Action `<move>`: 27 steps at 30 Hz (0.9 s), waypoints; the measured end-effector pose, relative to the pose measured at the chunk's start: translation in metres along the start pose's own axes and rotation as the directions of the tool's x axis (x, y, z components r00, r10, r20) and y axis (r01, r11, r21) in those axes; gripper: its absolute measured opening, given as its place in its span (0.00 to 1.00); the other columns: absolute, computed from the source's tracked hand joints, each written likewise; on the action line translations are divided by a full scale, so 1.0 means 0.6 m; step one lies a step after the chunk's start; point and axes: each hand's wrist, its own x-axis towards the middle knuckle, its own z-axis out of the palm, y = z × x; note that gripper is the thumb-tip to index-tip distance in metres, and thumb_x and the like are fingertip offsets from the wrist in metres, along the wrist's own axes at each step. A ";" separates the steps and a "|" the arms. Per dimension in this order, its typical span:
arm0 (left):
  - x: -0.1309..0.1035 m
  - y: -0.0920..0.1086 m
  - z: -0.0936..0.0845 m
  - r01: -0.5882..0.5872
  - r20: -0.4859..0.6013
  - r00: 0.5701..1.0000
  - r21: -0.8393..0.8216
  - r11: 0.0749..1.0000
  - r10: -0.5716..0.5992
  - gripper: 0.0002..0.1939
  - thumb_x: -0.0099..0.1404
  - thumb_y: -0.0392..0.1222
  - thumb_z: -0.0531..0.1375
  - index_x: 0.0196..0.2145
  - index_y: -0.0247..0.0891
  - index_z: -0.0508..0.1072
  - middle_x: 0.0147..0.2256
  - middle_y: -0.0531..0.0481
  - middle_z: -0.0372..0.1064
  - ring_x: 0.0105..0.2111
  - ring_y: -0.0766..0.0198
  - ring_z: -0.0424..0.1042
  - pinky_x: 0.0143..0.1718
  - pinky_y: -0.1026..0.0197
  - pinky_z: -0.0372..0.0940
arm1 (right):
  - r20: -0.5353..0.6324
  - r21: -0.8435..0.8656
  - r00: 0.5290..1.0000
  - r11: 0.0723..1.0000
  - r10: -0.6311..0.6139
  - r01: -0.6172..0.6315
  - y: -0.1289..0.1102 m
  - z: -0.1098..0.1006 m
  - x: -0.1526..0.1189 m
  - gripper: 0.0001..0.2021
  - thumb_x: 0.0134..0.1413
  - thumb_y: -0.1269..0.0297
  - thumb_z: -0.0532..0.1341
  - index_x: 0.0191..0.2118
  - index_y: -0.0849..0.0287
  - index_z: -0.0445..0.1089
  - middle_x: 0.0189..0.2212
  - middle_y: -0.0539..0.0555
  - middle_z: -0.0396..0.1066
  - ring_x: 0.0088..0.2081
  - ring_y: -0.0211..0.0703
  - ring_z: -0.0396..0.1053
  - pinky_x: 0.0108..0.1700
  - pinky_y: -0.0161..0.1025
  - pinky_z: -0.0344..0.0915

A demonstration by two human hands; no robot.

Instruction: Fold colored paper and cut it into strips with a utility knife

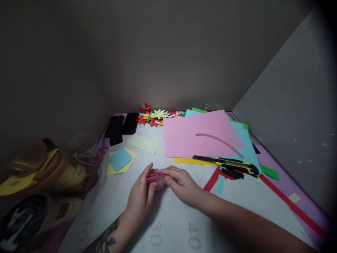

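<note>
Between my two hands, above the white numbered mat, is a small folded piece of pink paper (pixel 156 176). My left hand (pixel 143 189) is closed on its left side, thumb in front and fingers behind. The fingertips of my right hand (pixel 181 182) pinch its right end. Part of the paper is hidden by my fingers. Beyond my hands lie a pale green paper rectangle (pixel 144 143) and, to the left, a blue paper square (pixel 120 159) on top of a yellow paper square (pixel 113 171).
Pink sheets (pixel 184 137) lie over blue paper (pixel 249 142) at the right, with a yellow-and-black utility knife (pixel 231 164) along their near edge. Red strips (pixel 292 205) lie nearby. Folded paper stars (pixel 159 114) and black phones (pixel 131 123) sit along the wall. Bags (pixel 52 172) stand left.
</note>
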 end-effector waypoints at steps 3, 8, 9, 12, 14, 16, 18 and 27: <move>0.001 0.006 -0.001 0.040 -0.002 0.999 -0.061 0.997 -0.040 0.26 0.65 0.43 0.53 0.59 0.36 0.57 0.48 0.38 0.70 0.46 0.55 0.71 0.49 0.50 0.65 | -0.037 0.010 0.998 0.999 0.045 -0.045 0.003 0.004 -0.001 0.12 0.60 0.67 0.53 0.41 0.56 0.74 0.36 0.52 0.75 0.38 0.41 0.70 0.43 0.39 0.64; 0.010 0.021 -0.002 0.178 -0.022 0.982 -0.212 0.961 -0.187 0.25 0.59 0.43 0.60 0.53 0.37 0.65 0.48 0.41 0.70 0.45 0.56 0.71 0.45 0.54 0.66 | -0.125 0.146 0.974 0.975 0.188 -0.170 0.018 0.013 -0.003 0.13 0.61 0.59 0.53 0.31 0.59 0.71 0.26 0.50 0.70 0.29 0.38 0.67 0.32 0.34 0.63; 0.012 0.023 -0.002 0.190 -0.032 0.978 -0.256 0.948 -0.205 0.23 0.58 0.42 0.61 0.51 0.37 0.66 0.46 0.42 0.71 0.44 0.56 0.71 0.44 0.55 0.66 | -0.129 0.177 0.968 0.966 0.213 -0.189 0.020 0.013 -0.002 0.15 0.61 0.58 0.52 0.29 0.59 0.70 0.24 0.49 0.69 0.27 0.37 0.66 0.30 0.34 0.62; 0.017 0.028 -0.003 0.217 -0.033 0.969 -0.367 0.905 -0.246 0.16 0.58 0.42 0.62 0.43 0.35 0.69 0.38 0.46 0.73 0.37 0.60 0.72 0.39 0.59 0.67 | -0.121 0.262 0.953 0.935 0.278 -0.239 0.021 0.014 -0.001 0.17 0.60 0.56 0.52 0.25 0.58 0.66 0.21 0.48 0.66 0.23 0.35 0.63 0.28 0.33 0.61; 0.018 0.029 -0.005 0.234 -0.040 0.960 -0.419 0.877 -0.276 0.13 0.59 0.43 0.61 0.40 0.35 0.69 0.33 0.49 0.72 0.32 0.63 0.72 0.34 0.62 0.66 | -0.099 0.311 0.944 0.911 0.315 -0.271 0.021 0.016 -0.001 0.15 0.59 0.57 0.54 0.26 0.59 0.67 0.21 0.48 0.67 0.23 0.34 0.63 0.27 0.32 0.60; 0.019 0.030 -0.008 0.242 -0.077 0.948 -0.455 0.857 -0.309 0.12 0.59 0.44 0.61 0.38 0.35 0.69 0.31 0.50 0.71 0.30 0.64 0.71 0.32 0.63 0.66 | -0.081 0.299 0.934 0.902 0.349 -0.311 0.023 0.018 -0.002 0.10 0.55 0.60 0.56 0.26 0.59 0.66 0.21 0.47 0.67 0.22 0.34 0.62 0.25 0.31 0.57; 0.019 0.031 -0.009 0.243 -0.126 0.932 -0.481 0.842 -0.341 0.13 0.58 0.44 0.62 0.38 0.36 0.68 0.31 0.51 0.71 0.30 0.65 0.70 0.32 0.63 0.66 | -0.074 0.220 0.923 0.909 0.377 -0.353 0.026 0.021 -0.003 0.08 0.51 0.64 0.58 0.24 0.59 0.65 0.19 0.46 0.65 0.22 0.33 0.60 0.23 0.31 0.54; 0.012 0.031 -0.001 0.150 -0.051 0.974 -0.584 0.798 -0.220 0.38 0.53 0.41 0.65 0.58 0.44 0.52 0.46 0.43 0.65 0.41 0.60 0.71 0.37 0.60 0.68 | -0.046 0.232 0.928 0.907 0.370 -0.350 0.024 0.024 -0.006 0.08 0.52 0.62 0.58 0.27 0.61 0.65 0.21 0.47 0.65 0.24 0.34 0.60 0.26 0.32 0.55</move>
